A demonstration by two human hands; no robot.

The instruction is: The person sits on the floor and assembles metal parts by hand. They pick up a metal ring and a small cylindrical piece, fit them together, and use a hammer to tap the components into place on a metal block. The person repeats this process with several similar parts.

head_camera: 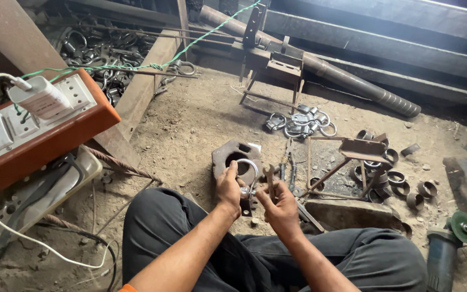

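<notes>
Steel is what both hands are busy with: the left hand (228, 189) is curled around the base of a round metal clamp ring (247, 173), pinching it at its bolt end, while the right hand (282, 208) is closed around a small wrench (270, 181) held upright just beside the ring's bolt. Ring and wrench sit in the air above the person's dark-trousered knees, right in front of a thick rusted plate with a round hole (233, 157) lying flat on the dirt floor (190, 119). Nothing here serves as a true container; loose goods lie in heaps instead. A pile of finished shiny clamps (301, 124) rests on the ground farther out, and a scatter of short rusty pipe collars (395, 181) lies to the right, partly under a small angle-iron stand (352, 162). Upper left, a dark heap of rings (95, 54) fills the gap between two slanted beams. An orange-edged socket board (39, 119) with a white charger (39, 97) plugged in crowds the left edge, its white cable looping across the floor. An angle grinder (449, 243) lies at the lower right, near a heavy block. Open dirt remains between the holed plate and the left beam.
</notes>
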